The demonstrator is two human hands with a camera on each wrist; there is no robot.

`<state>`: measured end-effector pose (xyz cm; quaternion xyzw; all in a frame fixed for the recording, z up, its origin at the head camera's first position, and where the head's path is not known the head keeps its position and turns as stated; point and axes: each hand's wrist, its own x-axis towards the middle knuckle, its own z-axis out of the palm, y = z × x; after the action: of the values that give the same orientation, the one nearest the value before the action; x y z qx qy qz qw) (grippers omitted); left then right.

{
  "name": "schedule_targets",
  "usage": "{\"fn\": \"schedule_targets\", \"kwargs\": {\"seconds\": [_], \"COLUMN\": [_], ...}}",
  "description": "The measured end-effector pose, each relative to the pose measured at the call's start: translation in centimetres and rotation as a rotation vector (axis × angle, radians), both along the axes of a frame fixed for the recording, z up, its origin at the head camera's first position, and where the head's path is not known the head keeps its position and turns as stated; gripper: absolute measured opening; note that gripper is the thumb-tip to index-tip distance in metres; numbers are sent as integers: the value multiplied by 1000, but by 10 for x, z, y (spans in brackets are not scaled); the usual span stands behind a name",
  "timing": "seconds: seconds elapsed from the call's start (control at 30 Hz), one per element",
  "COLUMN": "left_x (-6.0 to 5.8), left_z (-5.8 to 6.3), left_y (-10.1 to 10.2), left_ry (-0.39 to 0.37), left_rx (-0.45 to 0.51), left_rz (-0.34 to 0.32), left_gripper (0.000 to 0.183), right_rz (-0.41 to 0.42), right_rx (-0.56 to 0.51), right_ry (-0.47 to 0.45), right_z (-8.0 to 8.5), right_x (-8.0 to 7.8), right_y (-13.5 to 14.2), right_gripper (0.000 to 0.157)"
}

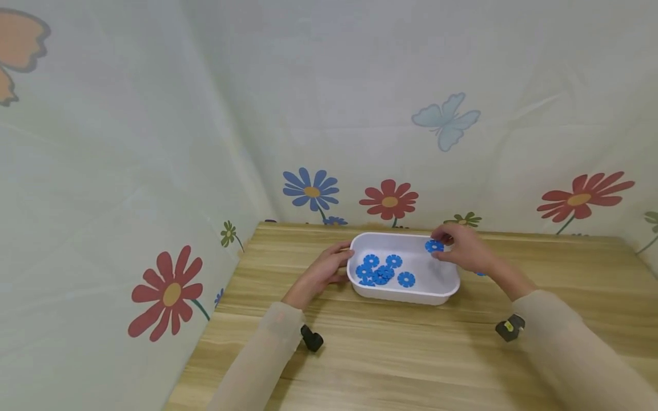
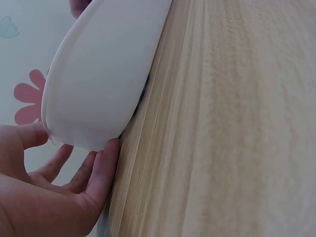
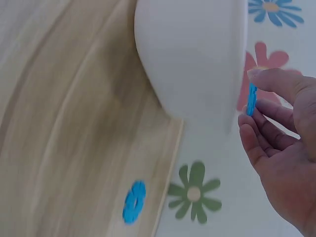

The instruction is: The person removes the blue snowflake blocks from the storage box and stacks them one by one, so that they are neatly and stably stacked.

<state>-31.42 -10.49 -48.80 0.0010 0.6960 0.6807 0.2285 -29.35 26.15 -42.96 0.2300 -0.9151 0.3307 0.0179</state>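
Observation:
A white plastic tub [image 1: 396, 296] stands on the table, with several blue snowflake-shaped building discs [image 1: 380, 275] inside, mostly towards its left. My left hand [image 1: 327, 268] grips the tub's left end. In the left wrist view, the thumb of that hand [image 2: 59, 182] is at the rim and the fingertips are low on the end wall. Above the tub's right end, my right hand [image 1: 465, 250] pinches one blue snowflake disc [image 1: 434, 246] between thumb and fingers. The right wrist view shows this disc [image 3: 252, 99] edge-on, beside the rim.
Another blue disc [image 3: 134, 202] lies on the wooden table [image 1: 390, 354], outside the tub on the right; the right forearm mostly hides it in the head view. A pale curtain [image 1: 339, 85] printed with flowers and butterflies hangs behind the table and along its left side.

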Motion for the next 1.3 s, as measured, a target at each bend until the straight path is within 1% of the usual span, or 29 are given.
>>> {"fn": "schedule_targets", "kwargs": {"seconds": [0.1,0.2,0.33,0.43,0.6,0.77,0.97,1.07,1.3], "left_x": [0,0,0,0,-1,0,0,0,1], "left_z": [0,1,1,0,-1,0,0,0,1], "left_y": [0,0,0,0,0,0,0,1,1], "left_ry": [5,3,2,4,9,7,2,-3,-6], "left_rx": [-4,-7,-4,2,7,7,4,8,7], "left_rz": [1,2,-1,-2,-1,0,0,4,14], "left_gripper": [49,48,48,49,48,48,49,50,52], "right_rz": [-27,-43,-59,-75,-109,-120,-113,-115,-117], "right_rx": [-5,-16,-8,3,8,40,46,45,62], "right_ry": [10,39,81,92,50,-18,-33,-43,-85], "right_z": [5,7,6,2,-8,-25,-45,-49,-53], "right_x": [0,1,4,7,11,11,12,14,16], "right_y": [15,29,47,58,73,86,97,98,99], "right_gripper": [40,39,37,36,36,35,35,36,36]}}
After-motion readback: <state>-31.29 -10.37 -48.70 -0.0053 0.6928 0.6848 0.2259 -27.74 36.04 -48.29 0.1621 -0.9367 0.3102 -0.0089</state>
